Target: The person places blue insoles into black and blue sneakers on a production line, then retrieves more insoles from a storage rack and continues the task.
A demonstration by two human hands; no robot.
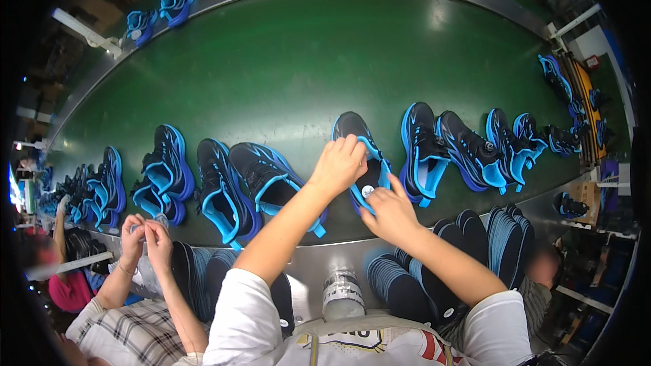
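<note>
A black and blue sneaker (353, 124) lies in front of me on the green conveyor belt, toe pointing away. My left hand (341, 164) is closed in a pinch on the edge of its opening, near the tongue. Inside the shoe shows a dark insole with a round white label (367, 190) at the heel. My right hand (392, 215) has its curled fingers on the insole's heel end, with the thumb raised along the blue collar. Those fingertips are partly hidden.
Pairs of matching sneakers (419, 137) line the belt (291, 54) on both sides. Stacks of insoles (400, 285) and a tape-wrapped cylinder (343, 291) stand along the near edge. At left, a co-worker's hands (146, 240) meet close by; another person sits at right.
</note>
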